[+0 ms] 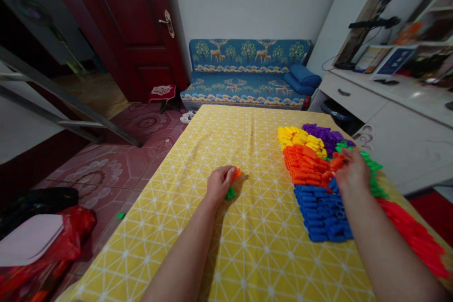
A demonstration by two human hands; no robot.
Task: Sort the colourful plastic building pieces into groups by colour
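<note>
My left hand (220,184) is closed above the middle of the table, pinching small plastic building pieces. An orange piece (237,173) sticks out past the thumb, and a green piece (230,193) shows below it. At the right, my right hand (353,170) reaches over the sorted piles, its fingers bent around an orange-red tube-like piece (338,160); the fingertips are partly hidden. Beneath and beside it lie the orange pile (304,165), the blue pile (320,212) and the green pile (375,174).
Yellow pieces (300,139) and purple pieces (323,137) lie farther back, red pieces (412,236) nearer at right. A yellow patterned cloth (198,240) covers the table. Beyond stand a blue sofa (244,78) and a white cabinet (399,122). One green piece (121,216) lies on the floor.
</note>
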